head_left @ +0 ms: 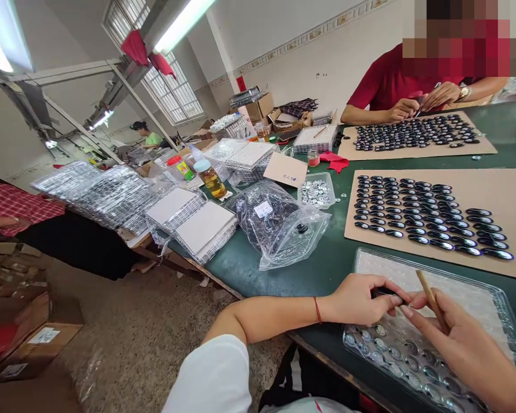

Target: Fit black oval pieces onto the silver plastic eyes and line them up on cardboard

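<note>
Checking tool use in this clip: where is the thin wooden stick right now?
In the head view, lower right: the wooden stick is held in the right hand, above the clear plastic tray, beside the left hand.

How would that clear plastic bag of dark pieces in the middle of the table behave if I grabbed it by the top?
The clear plastic bag looks thin and crinkled, so it would probably sag and go floppy. Its dark contents seem loose and would likely shift toward the bottom. It bulges well full, so it may feel fairly heavy for its size.

White short sleeve (215, 373) and thin red wrist string (317, 309).
</note>
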Tool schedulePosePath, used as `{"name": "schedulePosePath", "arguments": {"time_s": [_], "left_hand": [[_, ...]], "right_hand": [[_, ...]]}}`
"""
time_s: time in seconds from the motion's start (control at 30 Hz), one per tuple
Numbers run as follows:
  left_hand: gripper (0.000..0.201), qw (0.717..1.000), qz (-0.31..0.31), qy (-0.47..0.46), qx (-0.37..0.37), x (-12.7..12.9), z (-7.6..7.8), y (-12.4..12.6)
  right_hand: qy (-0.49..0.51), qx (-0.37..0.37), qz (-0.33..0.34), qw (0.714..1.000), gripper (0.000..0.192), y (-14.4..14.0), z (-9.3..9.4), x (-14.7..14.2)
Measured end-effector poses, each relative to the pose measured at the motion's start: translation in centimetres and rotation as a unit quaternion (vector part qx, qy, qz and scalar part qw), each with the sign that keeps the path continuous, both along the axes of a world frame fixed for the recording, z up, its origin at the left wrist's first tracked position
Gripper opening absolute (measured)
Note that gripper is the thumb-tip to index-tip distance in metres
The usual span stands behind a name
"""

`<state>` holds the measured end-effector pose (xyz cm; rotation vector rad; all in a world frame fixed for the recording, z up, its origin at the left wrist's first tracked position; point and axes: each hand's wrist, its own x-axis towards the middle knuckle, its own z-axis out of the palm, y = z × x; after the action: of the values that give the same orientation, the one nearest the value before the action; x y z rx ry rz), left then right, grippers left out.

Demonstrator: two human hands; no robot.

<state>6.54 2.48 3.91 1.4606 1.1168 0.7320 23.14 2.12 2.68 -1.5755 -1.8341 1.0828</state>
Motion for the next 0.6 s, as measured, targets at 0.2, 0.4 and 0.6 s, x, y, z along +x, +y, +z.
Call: {"name": "schedulePosePath", "arguments": {"time_s": [0.2,0.4,0.6], "left_hand": [[0.036,1.000,-0.015,0.024,0.009,-0.6,1.7,0.8],[0.032,0.994,-0.031,0.091,0.047,-0.7,2.0,1.7],[0.028,0.996,-0.020,0.071,0.041,-0.6,1.7,1.5]], "right_hand": [[0.133,0.009,0.020,0.991,0.025,0.9,1.3,0.0],[0.228,-0.058,-0.008,0.972,0.020,1.9,1.9,0.1],[0.240,-0.054,0.030,0.969,0.017,1.8,2.4,0.1]]}}
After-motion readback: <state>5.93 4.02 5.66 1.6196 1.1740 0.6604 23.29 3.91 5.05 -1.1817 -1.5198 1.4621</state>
